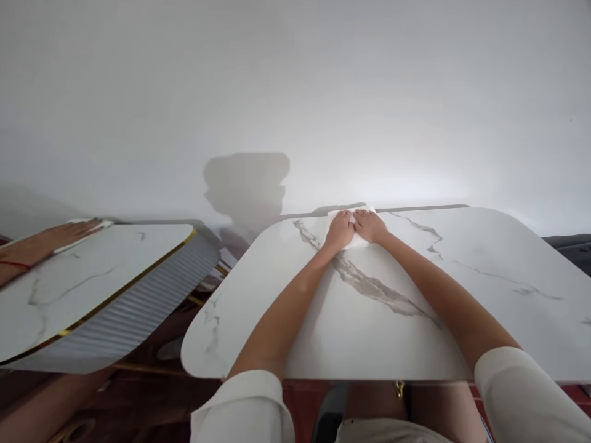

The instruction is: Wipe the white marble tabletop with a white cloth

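A thin white cloth [358, 239] lies at the far edge of the marble-patterned white tabletop [318, 344], close to the wall. My left hand [341, 229] presses down on it, fingers together and slightly bent. Right beside it, almost touching, my right hand [369, 226] bears on the same cloth with its fingers bunched. Both arms reach straight forward across the tabletop. Whether the cloth is gathered under the palms is hidden.
On the left stands a second marble-patterned table [115, 252] with a gold edge strip and ribbed side. Another person's hand [69, 235] rests there on a white cloth. A plain wall [392, 111] rises behind both tables, with a head-shaped shadow [247, 184] on it.
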Motion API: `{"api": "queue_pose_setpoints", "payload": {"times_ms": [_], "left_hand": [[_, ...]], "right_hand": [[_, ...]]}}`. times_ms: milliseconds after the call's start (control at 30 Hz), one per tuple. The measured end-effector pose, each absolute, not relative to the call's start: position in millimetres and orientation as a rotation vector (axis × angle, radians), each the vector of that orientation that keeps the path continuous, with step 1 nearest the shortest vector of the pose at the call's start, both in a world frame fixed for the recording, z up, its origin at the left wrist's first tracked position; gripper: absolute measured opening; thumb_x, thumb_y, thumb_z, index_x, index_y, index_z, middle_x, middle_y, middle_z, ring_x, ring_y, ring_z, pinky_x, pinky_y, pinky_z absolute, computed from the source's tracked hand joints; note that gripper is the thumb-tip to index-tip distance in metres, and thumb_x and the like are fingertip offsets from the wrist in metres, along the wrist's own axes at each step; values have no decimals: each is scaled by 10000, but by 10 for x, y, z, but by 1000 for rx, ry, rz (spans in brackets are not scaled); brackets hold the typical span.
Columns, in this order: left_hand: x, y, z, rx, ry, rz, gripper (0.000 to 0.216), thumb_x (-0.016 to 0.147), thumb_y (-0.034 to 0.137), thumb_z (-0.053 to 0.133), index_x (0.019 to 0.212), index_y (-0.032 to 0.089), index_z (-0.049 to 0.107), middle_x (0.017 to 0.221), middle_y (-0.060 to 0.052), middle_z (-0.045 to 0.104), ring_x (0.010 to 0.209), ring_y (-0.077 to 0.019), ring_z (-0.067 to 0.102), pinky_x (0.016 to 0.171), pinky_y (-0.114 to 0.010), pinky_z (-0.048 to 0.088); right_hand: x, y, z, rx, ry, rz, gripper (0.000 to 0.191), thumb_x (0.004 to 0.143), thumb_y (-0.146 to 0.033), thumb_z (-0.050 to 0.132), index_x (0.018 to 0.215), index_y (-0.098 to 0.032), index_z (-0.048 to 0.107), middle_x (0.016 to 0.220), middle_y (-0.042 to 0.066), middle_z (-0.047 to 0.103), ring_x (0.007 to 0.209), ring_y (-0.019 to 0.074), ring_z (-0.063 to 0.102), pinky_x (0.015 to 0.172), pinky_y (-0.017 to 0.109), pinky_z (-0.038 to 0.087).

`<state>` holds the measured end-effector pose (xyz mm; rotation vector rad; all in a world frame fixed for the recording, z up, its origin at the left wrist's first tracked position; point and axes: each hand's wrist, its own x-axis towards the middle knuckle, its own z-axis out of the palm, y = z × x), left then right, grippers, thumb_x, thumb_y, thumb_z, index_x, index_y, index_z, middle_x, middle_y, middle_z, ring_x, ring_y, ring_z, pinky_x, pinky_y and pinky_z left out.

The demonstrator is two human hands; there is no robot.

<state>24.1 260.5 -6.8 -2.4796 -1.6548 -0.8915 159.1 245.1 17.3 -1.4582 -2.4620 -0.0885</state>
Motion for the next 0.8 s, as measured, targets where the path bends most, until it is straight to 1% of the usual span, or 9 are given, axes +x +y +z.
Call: {"api": "queue_pose_setpoints", "payload": {"times_ms": [133,267,400,600,667,800], "left_hand": [[358,2817,14,-2498,-1639,-861,415,848,65,338,1207,57,546,1303,-175,553,1274,-226,463,1124,-371,318],[508,2906,58,-2541,-1577,-816,381,858,72,339,1159,72,574,1253,-164,591,1224,-224,507,1083,-364,369],[605,2848,50,-2567,-1482,-798,383,883,96,343,1202,75,553,1274,-160,582,1240,-220,500,1091,-352,360],[649,2467,3,-2609,-1391,-721,450,911,127,326,1321,-6,454,1404,-203,471,1340,-237,401,1151,-350,283],[588,2280,-28,-2632,-1371,-711,461,914,142,321,1335,-2,441,1415,-203,459,1350,-240,389,1159,-365,274],[354,1885,-104,-2640,-1347,-723,472,910,164,301,1347,48,437,1429,-175,452,1358,-235,381,1159,-407,282]], "right_hand": [[1674,2686,169,-1514,-2400,-62,479,957,-223,304,1386,-50,430,1459,145,422,1353,242,333,1099,397,240],[1816,2739,152,-1603,-2342,-58,490,958,-241,297,1398,-67,423,1477,132,400,1366,251,315,1114,417,217],[1901,2591,147,-1697,-2300,-103,519,964,-255,275,1432,-53,374,1506,135,348,1389,253,275,1124,409,199],[1934,2088,149,-1762,-2276,-129,541,963,-241,255,1448,-15,336,1523,141,308,1404,257,243,1132,406,184],[1891,1874,140,-1762,-2287,-147,543,962,-241,258,1448,-10,334,1522,146,308,1405,259,242,1133,407,182],[1701,1444,125,-1735,-2316,-168,548,961,-247,275,1443,4,337,1509,167,326,1396,279,263,1129,422,193]]}}
